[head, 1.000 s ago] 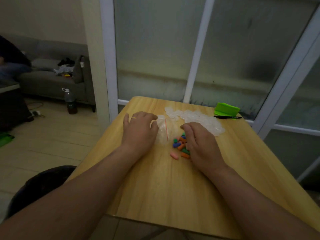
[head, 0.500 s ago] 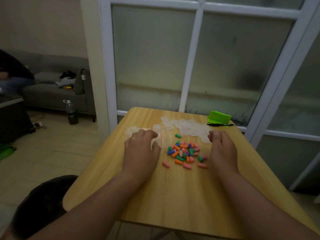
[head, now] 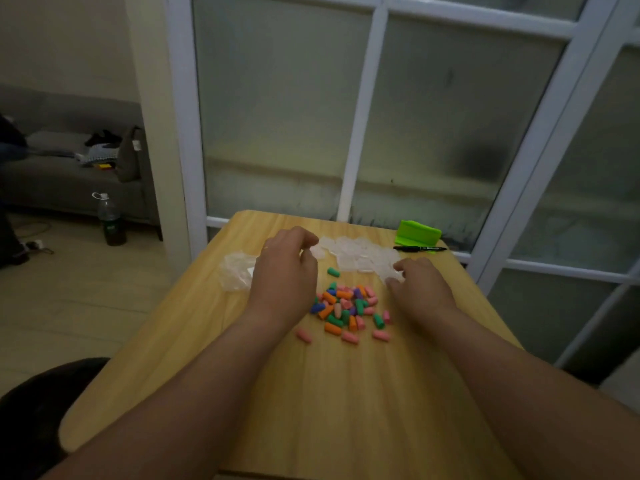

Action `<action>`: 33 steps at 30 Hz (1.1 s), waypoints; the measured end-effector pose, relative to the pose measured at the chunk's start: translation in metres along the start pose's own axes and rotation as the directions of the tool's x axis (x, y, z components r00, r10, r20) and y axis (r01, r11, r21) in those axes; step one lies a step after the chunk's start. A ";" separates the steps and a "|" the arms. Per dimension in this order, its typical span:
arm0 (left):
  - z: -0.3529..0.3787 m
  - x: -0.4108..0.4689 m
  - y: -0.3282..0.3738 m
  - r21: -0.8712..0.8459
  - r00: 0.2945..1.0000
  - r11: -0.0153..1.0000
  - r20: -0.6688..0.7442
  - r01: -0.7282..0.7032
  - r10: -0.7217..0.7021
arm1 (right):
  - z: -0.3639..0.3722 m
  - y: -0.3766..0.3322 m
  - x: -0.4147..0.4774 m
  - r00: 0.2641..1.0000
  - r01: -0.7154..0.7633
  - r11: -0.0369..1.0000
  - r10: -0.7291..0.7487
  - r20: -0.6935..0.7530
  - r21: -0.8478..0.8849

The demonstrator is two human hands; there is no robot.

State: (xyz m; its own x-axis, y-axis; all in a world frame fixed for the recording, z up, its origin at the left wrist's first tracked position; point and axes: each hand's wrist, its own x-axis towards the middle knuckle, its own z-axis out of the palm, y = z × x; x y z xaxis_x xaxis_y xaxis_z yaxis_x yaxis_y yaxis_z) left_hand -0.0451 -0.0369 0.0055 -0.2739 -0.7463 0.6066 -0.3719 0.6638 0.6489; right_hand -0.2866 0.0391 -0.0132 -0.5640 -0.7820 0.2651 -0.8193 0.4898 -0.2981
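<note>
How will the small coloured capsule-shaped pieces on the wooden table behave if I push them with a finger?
Being rounded, the small coloured capsule-shaped pieces would probably roll and scatter on the smooth wooden table; several already lie apart from the pile. They look tiny beside the right hand, so probably light and easy to pinch.

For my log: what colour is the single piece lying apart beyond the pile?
The piece is green; head view shows it best.
</note>
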 end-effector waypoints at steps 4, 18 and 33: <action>0.001 -0.001 -0.006 -0.010 1.000 1.000 -0.008 0.017 -0.017 | 0.005 -0.004 0.006 1.000 0.019 0.990 -0.022 -0.020 -0.143; -0.010 -0.016 0.032 -0.172 0.988 0.978 0.118 0.122 -0.103 | -0.042 -0.031 -0.040 0.982 -0.118 0.678 0.188 -0.016 0.726; -0.040 -0.094 0.067 -0.327 0.782 0.912 0.623 0.248 0.012 | -0.061 -0.052 -0.165 0.946 -0.310 0.368 0.030 0.322 0.877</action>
State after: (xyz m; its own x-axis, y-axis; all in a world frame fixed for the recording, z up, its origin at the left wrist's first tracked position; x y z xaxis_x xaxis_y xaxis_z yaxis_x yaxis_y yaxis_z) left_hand -0.0090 0.0794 0.0100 -0.7714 -0.6057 0.1954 -0.1165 0.4363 0.8922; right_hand -0.1574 0.1662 0.0145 -0.5251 -0.8494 -0.0533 -0.0362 0.0848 -0.9957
